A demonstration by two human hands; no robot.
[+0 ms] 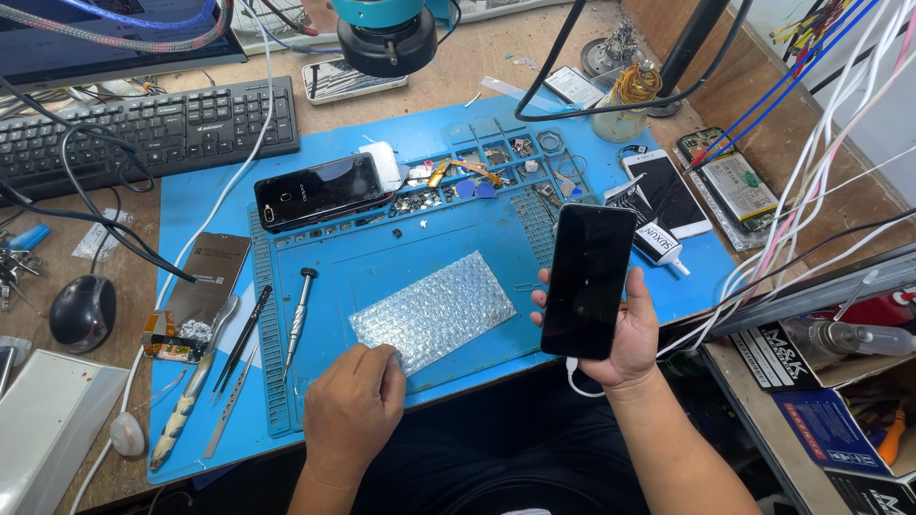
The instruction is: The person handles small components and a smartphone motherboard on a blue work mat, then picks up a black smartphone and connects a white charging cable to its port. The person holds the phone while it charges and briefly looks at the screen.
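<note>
Blue covers most of the bench: a big work mat (382, 277). The right hand (625, 334) is wrapped around a dark phone (587, 281) and holds it up just right of the mat, its screen black. A white cable (577, 377) hangs from the phone's bottom end. The left hand (355, 405) rests at the near edge of the mat, fingers curled down on the corner of a bubble wrap sheet (431, 310) lying flat on it. The phone looks whole and closed. The screwdriver (299, 319) and tweezers (240, 339) lie untouched left of the bubble wrap. Another black phone (320, 191) lies at the mat's far side.
</note>
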